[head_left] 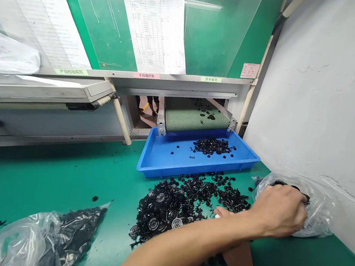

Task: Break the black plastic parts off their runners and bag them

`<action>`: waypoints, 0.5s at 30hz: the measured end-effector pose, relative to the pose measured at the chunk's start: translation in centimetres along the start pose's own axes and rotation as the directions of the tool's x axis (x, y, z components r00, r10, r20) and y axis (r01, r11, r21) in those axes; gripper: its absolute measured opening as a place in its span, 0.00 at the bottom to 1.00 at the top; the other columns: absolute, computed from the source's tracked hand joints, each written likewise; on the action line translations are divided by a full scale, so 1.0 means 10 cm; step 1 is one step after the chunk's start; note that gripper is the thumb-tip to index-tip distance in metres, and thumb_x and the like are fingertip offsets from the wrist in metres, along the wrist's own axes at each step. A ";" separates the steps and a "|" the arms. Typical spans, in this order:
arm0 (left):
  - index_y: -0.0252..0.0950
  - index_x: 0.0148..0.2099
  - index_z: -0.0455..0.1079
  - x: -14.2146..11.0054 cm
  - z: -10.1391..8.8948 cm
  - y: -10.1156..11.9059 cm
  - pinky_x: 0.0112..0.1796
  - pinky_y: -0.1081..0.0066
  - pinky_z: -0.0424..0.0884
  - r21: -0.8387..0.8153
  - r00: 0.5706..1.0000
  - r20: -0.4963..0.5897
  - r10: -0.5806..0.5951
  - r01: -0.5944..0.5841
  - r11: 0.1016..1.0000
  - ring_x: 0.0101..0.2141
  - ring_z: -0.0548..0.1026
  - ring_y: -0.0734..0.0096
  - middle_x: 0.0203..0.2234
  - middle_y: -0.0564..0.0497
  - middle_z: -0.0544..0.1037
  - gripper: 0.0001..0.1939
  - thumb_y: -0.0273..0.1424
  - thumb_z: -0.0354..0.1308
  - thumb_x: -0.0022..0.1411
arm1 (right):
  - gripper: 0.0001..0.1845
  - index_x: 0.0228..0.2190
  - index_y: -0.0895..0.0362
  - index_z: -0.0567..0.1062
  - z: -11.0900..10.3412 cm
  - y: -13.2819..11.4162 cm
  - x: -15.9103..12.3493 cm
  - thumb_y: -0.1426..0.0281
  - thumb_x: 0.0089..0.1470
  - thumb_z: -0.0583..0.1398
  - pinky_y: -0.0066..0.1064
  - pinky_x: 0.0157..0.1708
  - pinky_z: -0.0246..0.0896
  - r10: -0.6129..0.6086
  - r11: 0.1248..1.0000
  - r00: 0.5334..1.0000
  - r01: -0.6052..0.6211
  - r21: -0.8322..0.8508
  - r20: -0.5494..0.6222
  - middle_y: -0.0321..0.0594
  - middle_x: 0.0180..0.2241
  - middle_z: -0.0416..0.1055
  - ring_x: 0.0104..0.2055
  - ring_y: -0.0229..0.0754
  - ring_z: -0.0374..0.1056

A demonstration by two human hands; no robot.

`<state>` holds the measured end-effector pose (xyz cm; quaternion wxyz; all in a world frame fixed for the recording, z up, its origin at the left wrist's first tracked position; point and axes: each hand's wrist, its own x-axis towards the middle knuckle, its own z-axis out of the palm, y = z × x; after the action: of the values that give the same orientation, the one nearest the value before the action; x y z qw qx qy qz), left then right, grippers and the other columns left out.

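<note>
My left hand [282,209] reaches across to the right, over the mouth of a clear plastic bag [319,211] holding black parts. Its fingers curl down; black pieces show beside them, but what they grip is hidden. Beneath my left forearm, my right hand [224,213] lies by a heap of small black plastic parts [202,189]. Only some fingertips show, with a small white spot there; the forearm hides the rest. Larger black round wheel-like parts [159,211] are piled to the left of the small ones.
A blue tray [159,159] with black parts stands under the end of a green conveyor belt [194,115]. Another clear bag of black parts [75,234] lies front left on the green table [37,177]. A white wall [331,109] bounds the right side.
</note>
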<state>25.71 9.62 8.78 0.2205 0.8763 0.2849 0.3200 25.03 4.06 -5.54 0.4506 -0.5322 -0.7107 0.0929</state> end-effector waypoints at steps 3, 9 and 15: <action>0.40 0.45 0.74 -0.60 -0.58 -0.19 0.50 0.67 0.69 -0.034 0.987 -0.126 -0.101 0.098 0.995 0.46 0.75 0.65 0.44 0.51 0.80 0.14 0.26 0.51 0.61 | 0.14 0.39 0.56 0.75 -0.07 -0.12 0.11 0.70 0.60 0.50 0.42 0.39 0.67 -0.104 0.988 0.994 0.107 -0.114 0.027 0.46 0.36 0.76 0.41 0.52 0.70; 0.35 0.44 0.71 -1.84 -1.38 -0.78 0.46 0.58 0.69 -0.085 0.786 -0.389 -0.480 0.488 0.869 0.42 0.75 0.61 0.40 0.45 0.79 0.15 0.28 0.43 0.66 | 0.20 0.45 0.55 0.72 0.01 -0.74 0.40 0.83 0.57 0.49 0.35 0.38 0.65 -0.196 0.965 0.950 0.230 -0.122 0.241 0.43 0.41 0.73 0.41 0.46 0.66; 0.38 0.42 0.71 -2.51 -1.31 -0.85 0.47 0.62 0.68 -0.132 0.738 -0.404 -0.541 0.538 0.832 0.44 0.74 0.62 0.41 0.47 0.78 0.12 0.29 0.46 0.65 | 0.20 0.39 0.52 0.75 0.44 -1.07 0.70 0.85 0.55 0.52 0.31 0.31 0.60 -0.254 0.919 0.844 0.363 -0.154 0.472 0.38 0.39 0.74 0.36 0.44 0.63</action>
<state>-2.21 2.52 2.21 0.2390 0.6640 0.5662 0.4260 14.41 7.05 2.29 0.2193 -0.4247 -0.8769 0.0514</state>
